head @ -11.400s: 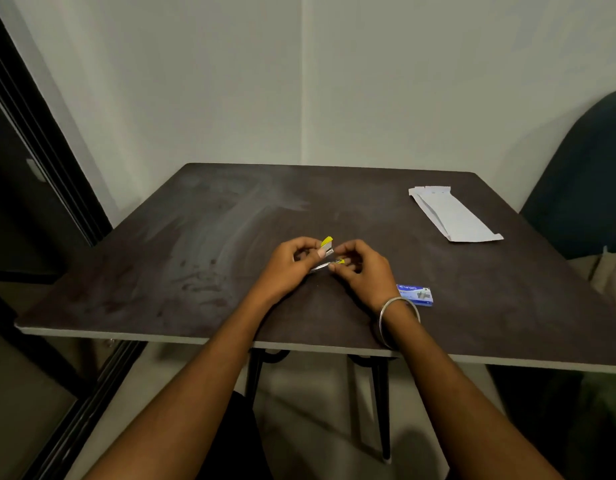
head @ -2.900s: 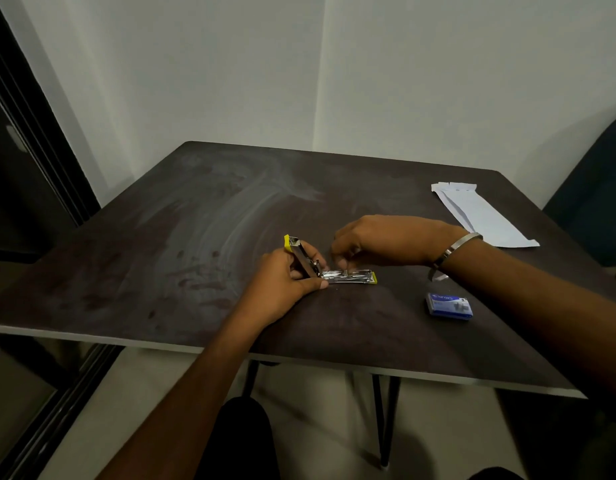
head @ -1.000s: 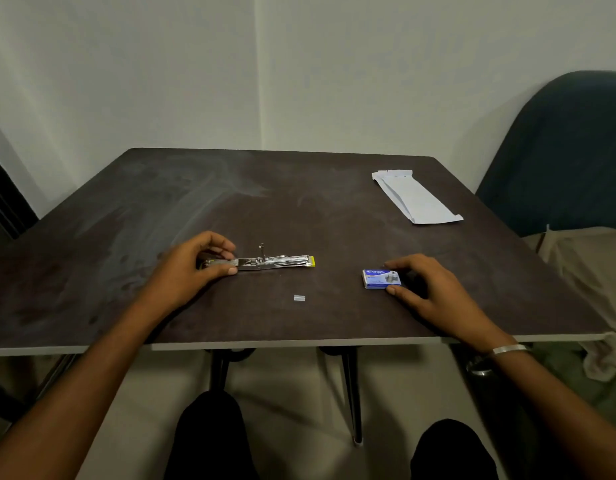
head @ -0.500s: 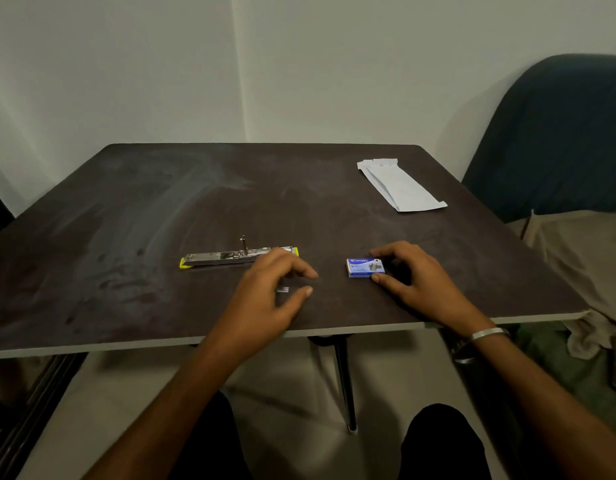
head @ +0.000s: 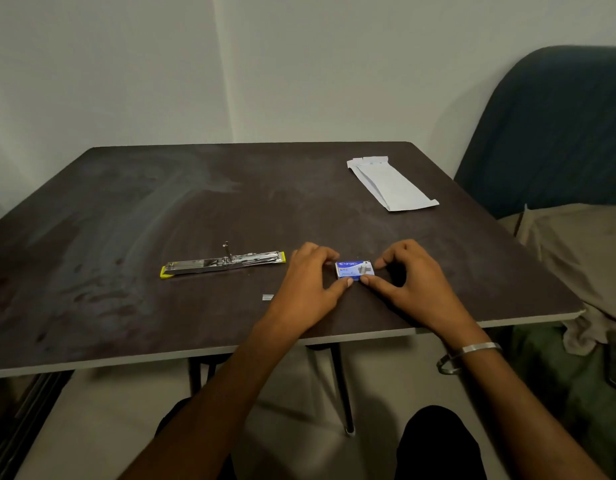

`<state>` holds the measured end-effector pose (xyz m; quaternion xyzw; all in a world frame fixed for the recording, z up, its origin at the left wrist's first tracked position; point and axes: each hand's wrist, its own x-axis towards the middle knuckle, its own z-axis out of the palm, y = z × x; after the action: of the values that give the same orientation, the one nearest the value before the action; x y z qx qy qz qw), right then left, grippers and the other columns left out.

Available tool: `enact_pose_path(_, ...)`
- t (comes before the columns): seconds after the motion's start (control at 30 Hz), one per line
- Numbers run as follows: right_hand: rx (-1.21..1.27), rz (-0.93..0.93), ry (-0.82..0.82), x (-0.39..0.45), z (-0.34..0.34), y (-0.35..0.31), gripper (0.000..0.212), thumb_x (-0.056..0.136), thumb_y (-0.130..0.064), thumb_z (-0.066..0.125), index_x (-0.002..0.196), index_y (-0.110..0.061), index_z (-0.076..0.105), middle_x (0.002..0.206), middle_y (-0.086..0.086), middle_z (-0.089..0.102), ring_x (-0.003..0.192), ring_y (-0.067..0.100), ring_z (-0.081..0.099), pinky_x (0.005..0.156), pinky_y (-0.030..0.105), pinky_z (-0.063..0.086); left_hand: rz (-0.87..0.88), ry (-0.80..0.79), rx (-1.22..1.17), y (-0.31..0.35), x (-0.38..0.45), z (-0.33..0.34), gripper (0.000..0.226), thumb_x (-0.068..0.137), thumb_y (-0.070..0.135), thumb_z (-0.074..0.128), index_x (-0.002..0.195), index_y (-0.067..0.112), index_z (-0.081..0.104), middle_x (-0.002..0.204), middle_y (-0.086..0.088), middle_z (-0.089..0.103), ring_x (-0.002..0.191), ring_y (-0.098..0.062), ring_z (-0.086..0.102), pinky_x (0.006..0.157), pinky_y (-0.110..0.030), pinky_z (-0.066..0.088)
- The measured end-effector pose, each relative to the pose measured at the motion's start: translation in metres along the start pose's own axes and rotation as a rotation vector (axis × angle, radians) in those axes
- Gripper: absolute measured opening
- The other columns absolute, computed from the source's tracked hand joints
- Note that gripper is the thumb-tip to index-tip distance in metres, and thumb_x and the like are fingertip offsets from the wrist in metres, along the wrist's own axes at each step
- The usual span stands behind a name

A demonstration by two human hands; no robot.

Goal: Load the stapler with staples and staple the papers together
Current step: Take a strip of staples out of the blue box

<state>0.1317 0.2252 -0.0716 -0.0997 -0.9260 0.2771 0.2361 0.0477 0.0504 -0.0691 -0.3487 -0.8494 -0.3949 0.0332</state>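
A small blue cardboard staple box is pinched between the left hand and right hand on the dark table. The opened silver stapler with yellow tips lies just left of the left hand, its long axis running left-right; that hand is judged nearer for loading.

Between both hands sits a glossy blue cardboard staple box. Left of that grip lies the shiny metal stapler with yellow plastic tips on the matt, smudged dark table.
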Motion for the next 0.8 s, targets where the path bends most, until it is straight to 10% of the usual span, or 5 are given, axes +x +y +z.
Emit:
enact_pose_path(0.47,0.059,0.049,-0.128,0.004,-0.0049,-0.0002,0.012,0.075,-0.033,0.077,0.083,-0.029,0.069,0.102,-0.012,0.058,0.102,0.007,0.05,0.078,0.01,0.036,0.01,0.02,-0.043,-0.0032,0.0019,0.0016,0.029,0.077,0.03,0.075,0.104,0.021,0.068,0.098,0.003,0.058,0.082,-0.005,0.044,0.069,-0.008,0.032)
enact_pose_path(0.8,0.01,0.046,-0.111,0.0038,-0.0042,0.0017,0.039,0.073,-0.038,0.077,0.105,-0.023,0.062,0.113,-0.006,0.046,0.105,0.01,0.048,0.08,0.011,0.038,-0.001,0.026,-0.076,-0.0017,0.0019,0.0014,0.031,0.074,0.03,0.077,0.103,0.022,0.07,0.095,0.003,0.058,0.076,0.002,0.043,0.067,-0.009,0.032)
